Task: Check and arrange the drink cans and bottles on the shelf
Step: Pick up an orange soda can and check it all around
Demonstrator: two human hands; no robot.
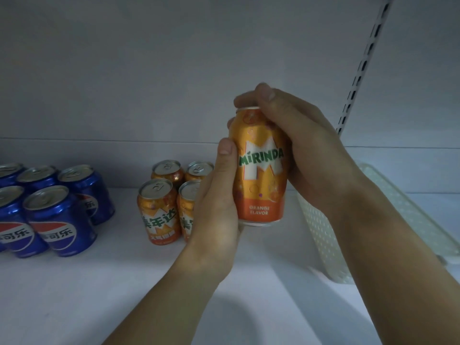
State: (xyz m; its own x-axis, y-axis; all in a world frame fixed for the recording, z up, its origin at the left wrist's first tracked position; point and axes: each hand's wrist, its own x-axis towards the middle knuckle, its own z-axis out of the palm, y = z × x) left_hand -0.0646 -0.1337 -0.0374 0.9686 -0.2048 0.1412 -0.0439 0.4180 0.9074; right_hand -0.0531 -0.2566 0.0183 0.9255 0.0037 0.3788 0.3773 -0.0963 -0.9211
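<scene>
We are checking a Mirinda can (261, 170), the left hand (214, 202) gripping its side, the right hand (301, 143) clasping its top, above the shelf (124, 282); next, we judge, it joins the orange cans (159, 207) at nine o'clock.

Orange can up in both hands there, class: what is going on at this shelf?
A person holds an orange can upright above the shelf, left hand gripping its side, right hand wrapped over its top. Four more orange cans stand grouped behind, blue cans further left, a white basket on the right.
</scene>
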